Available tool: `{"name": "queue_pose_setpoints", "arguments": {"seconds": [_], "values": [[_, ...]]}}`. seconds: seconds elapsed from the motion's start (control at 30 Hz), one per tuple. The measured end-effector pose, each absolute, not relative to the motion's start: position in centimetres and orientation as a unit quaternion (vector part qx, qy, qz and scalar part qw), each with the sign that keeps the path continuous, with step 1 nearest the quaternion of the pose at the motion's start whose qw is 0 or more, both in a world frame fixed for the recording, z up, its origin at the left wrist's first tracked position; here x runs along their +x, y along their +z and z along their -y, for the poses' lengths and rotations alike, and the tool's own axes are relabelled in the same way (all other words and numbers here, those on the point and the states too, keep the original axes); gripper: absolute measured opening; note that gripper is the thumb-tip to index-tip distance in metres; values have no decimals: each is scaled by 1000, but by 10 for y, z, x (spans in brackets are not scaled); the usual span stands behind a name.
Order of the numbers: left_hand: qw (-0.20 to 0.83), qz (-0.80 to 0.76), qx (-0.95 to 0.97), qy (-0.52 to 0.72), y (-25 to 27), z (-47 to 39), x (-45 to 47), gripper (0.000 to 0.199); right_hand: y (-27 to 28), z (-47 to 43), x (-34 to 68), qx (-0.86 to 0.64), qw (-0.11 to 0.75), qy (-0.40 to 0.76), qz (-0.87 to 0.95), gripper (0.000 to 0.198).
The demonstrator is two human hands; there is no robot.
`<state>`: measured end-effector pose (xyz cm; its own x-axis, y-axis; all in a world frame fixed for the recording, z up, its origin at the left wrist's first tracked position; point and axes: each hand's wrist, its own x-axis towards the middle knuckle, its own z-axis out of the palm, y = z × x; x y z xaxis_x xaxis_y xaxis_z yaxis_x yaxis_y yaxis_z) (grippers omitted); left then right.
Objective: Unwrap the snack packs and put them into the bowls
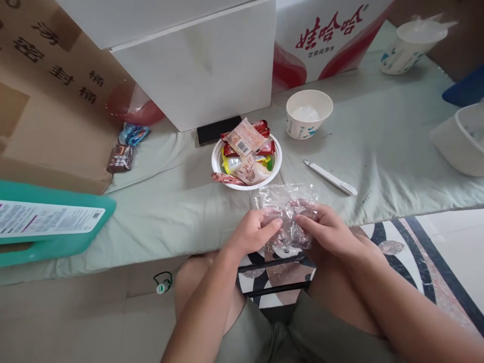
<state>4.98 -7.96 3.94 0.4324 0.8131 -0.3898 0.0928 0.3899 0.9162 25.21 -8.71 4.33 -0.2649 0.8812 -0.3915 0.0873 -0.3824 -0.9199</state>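
A crinkled clear plastic bag (289, 234) is stretched between my two hands at the front edge of the cloth-covered surface. My left hand (254, 232) pinches its left side, thumb on top. On the other side, my right hand (327, 227) grips it the same way, with fingers partly hidden behind the film. Just beyond the bag stands a white bowl (278, 169) heaped with several wrapped snack packets (245, 138). To the right of the bowl lies a white utility knife (329, 177), apart from both hands.
A paper cup (308, 118) stands behind the knife, with more cups (412, 48) farther right. White boxes (204, 65) and a brown carton (49, 101) line the back. A black phone (217, 131) lies behind the bowl; a green jug (75, 222) is at left.
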Motion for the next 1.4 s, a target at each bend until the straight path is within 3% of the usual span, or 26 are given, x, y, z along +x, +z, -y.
{"name": "queue_pose_setpoints", "arguments": {"seconds": [0.13,0.3,0.4,0.5,0.57,0.63,0.73,0.83,0.9,0.97,1.07,1.17,1.23,1.3,1.4], "values": [[729,-446,425,297,44,73,41,46,41,81,245,-515,373,640,431,36],[752,-418,417,293,39,72,31,33,42,86,246,-478,420,640,431,34],[666,-434,491,356,34,72,28,24,41,86,251,-463,412,643,450,29],[593,-456,537,391,30,71,27,37,35,86,254,-479,400,616,481,40],[575,-487,541,374,30,71,29,41,32,88,254,-502,403,584,495,42],[547,-518,567,335,32,72,33,28,32,91,253,-530,408,567,482,34],[455,-521,649,315,36,77,44,24,40,99,250,-573,391,560,453,47],[252,-540,698,398,40,90,57,24,58,110,250,-635,375,454,500,25],[183,-526,701,446,41,100,66,20,70,117,249,-638,389,398,532,14],[262,-482,701,455,44,109,73,31,79,123,247,-581,401,449,548,13],[475,-438,645,408,48,109,79,39,82,123,243,-472,390,575,544,20],[571,-419,594,381,54,95,82,32,76,113,244,-511,430,499,553,20],[577,-389,604,389,57,85,83,27,70,105,248,-554,452,391,580,24],[540,-369,634,413,57,76,83,24,67,95,255,-551,418,363,625,24],[342,-413,660,526,55,68,85,16,74,67,271,-553,363,326,675,18]]}}
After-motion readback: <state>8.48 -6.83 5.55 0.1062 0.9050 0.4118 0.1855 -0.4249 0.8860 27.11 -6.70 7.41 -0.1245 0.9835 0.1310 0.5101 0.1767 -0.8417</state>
